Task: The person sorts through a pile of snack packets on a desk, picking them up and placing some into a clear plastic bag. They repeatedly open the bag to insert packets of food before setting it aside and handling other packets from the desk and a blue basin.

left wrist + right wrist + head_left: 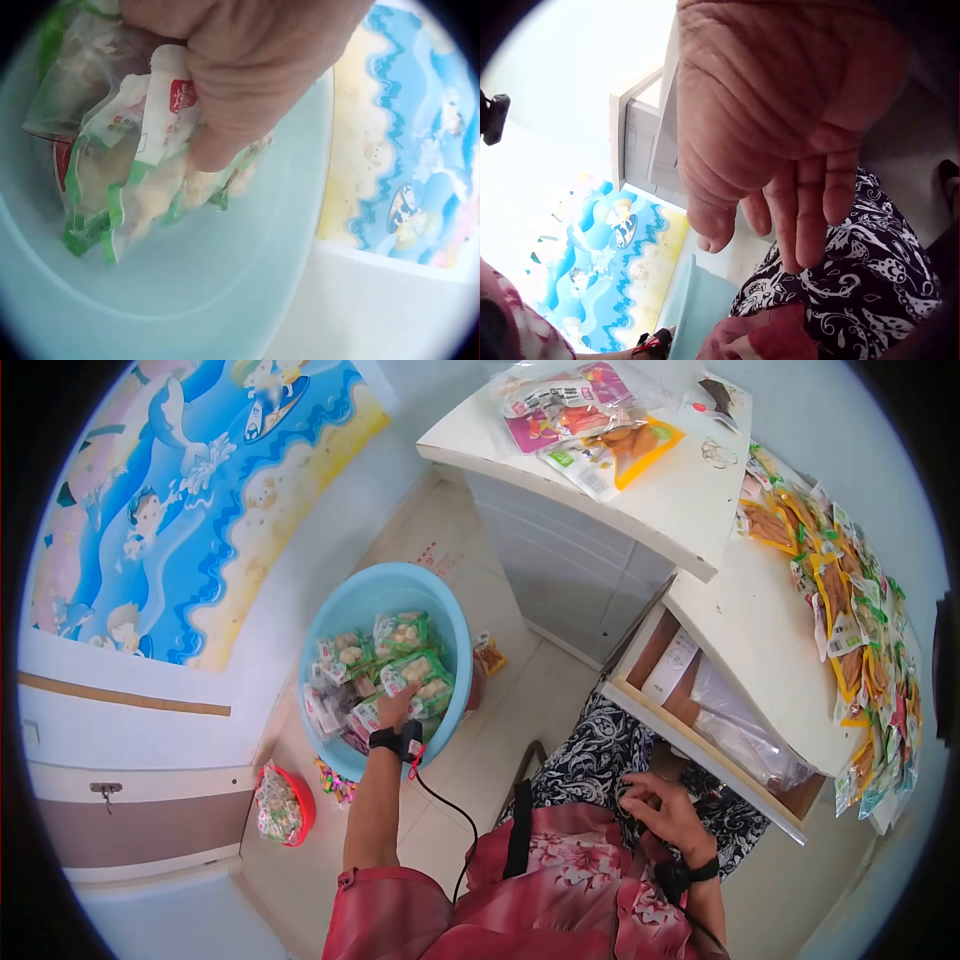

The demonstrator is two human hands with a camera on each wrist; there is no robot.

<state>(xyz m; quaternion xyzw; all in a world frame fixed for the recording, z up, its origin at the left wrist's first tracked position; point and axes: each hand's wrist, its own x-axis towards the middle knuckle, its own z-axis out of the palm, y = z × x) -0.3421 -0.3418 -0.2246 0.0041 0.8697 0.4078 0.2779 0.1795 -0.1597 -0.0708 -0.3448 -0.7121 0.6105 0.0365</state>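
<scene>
My left hand [397, 708] reaches down into a light-blue plastic basin [350, 595] on the floor. In the left wrist view its thumb presses on a clear, green-edged food packet [161, 124] with a white and red label, and the other fingers are hidden behind the packets. Pale lumps of food show through the plastic. More such packets [405, 632] lie heaped around the hand. Over my lap, my right hand [668, 812] hangs with relaxed fingers and holds nothing; the right wrist view shows its bare palm.
An open drawer [650, 705] with plastic bags juts out by my right side. Packets with orange edges [845, 610] cover the desk's right side. More bags [590, 420] lie on the counter. A red basket [304, 810] and an orange packet [488, 653] sit on the floor.
</scene>
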